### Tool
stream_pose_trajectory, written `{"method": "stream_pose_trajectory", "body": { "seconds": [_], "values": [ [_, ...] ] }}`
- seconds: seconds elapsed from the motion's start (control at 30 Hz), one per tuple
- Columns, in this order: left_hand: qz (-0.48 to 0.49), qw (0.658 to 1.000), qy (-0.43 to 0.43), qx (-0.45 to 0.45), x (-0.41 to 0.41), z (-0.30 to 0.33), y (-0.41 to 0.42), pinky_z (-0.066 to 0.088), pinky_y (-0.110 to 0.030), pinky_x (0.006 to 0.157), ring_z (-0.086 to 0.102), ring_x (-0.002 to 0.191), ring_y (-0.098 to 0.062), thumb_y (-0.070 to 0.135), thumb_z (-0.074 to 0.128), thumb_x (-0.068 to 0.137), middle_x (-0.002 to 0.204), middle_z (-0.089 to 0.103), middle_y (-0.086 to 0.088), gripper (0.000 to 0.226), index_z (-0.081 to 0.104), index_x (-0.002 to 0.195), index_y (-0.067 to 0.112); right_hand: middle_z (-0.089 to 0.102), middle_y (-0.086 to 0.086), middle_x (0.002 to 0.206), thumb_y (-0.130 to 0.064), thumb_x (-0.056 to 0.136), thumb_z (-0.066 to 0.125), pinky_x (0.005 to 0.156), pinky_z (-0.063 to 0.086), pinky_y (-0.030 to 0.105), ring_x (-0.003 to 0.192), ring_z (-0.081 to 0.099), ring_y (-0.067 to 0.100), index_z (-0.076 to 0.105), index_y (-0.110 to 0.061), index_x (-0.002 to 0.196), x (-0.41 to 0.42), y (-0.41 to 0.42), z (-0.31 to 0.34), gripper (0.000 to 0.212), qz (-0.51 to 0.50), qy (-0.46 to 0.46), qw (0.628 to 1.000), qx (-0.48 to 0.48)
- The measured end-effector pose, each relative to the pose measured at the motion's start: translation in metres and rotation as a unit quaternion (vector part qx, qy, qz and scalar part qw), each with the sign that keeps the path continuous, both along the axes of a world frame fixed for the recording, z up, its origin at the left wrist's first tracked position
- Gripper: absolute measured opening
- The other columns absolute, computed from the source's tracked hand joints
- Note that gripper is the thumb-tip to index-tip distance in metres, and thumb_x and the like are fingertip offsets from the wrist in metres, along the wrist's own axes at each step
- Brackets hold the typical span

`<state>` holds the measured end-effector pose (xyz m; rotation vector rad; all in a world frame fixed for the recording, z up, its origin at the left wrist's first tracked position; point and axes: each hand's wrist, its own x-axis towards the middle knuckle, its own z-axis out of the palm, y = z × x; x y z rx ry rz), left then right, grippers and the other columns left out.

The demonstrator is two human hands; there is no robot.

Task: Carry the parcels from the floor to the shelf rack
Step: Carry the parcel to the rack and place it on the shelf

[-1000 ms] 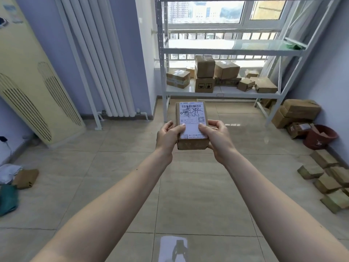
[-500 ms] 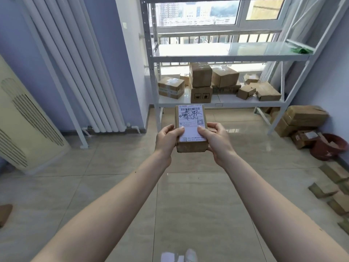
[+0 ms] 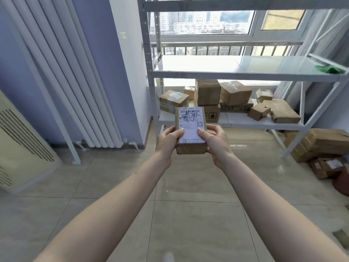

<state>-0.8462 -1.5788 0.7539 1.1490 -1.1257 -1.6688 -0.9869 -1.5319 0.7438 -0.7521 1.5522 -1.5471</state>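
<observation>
I hold a small brown cardboard parcel (image 3: 190, 129) with a white shipping label out in front of me, above the tiled floor. My left hand (image 3: 168, 141) grips its left side and my right hand (image 3: 214, 141) its right side, thumbs pressed on the label. Straight ahead stands the grey metal shelf rack (image 3: 236, 73). Its lower shelf (image 3: 243, 121) carries several stacked cardboard parcels (image 3: 207, 91). The shelf above it is bare apart from a green item (image 3: 329, 69) at its right end.
More parcels (image 3: 324, 143) lie on the floor to the right of the rack, beside a red bucket (image 3: 342, 183). White pipes (image 3: 75, 72) lean on the purple wall at left. A cream air-conditioner unit (image 3: 20, 142) stands far left.
The rack has come closer and looms larger, so I have moved forward. Both hands still hold the parcel the same way. The floor parcels at right have slid towards the frame edge.
</observation>
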Motion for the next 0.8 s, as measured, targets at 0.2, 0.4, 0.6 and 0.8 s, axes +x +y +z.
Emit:
{"method": "stream_pose_trajectory", "body": {
  "seconds": [0.2,0.4,0.6,0.8],
  "values": [
    [-0.012,1.000,0.002,-0.011,-0.037,0.001,-0.108,0.053,-0.014,0.055,0.071,0.068,-0.002,0.016,0.062,0.092,0.097,0.075,-0.001,0.030,0.068,0.122,0.012,0.069,0.012,0.120,-0.027,0.089,0.071,0.085,0.059,0.042,0.101,0.071,0.024,0.052,-0.014,0.124,-0.041,-0.112,-0.005,0.041,0.001,0.007,1.000,0.003],
    [-0.031,0.999,-0.012,-0.035,-0.070,0.015,-0.225,0.053,-0.015,0.059,0.070,0.077,-0.006,0.018,0.061,0.094,0.099,0.075,0.000,0.031,0.066,0.124,0.013,0.069,0.013,0.120,-0.027,0.089,0.072,0.082,0.060,0.041,0.104,0.071,0.026,0.052,-0.015,0.123,-0.078,-0.231,0.007,0.042,0.000,0.010,1.000,-0.006],
    [-0.044,0.999,-0.020,-0.023,-0.117,0.011,-0.327,0.053,-0.014,0.055,0.070,0.064,0.001,0.018,0.061,0.094,0.101,0.075,-0.003,0.032,0.066,0.125,0.012,0.069,0.011,0.120,-0.029,0.088,0.072,0.088,0.060,0.047,0.103,0.072,0.025,0.052,-0.016,0.123,-0.119,-0.324,0.004,0.042,-0.019,0.007,1.000,0.008],
    [-0.043,0.999,-0.014,-0.028,-0.165,0.002,-0.431,0.054,-0.019,0.060,0.071,0.075,-0.007,0.019,0.059,0.094,0.104,0.075,-0.003,0.029,0.067,0.121,0.016,0.070,0.012,0.117,-0.025,0.090,0.071,0.082,0.060,0.040,0.103,0.072,0.027,0.053,-0.013,0.122,-0.165,-0.427,0.001,0.039,-0.010,0.008,1.000,0.000]
  ]
}}
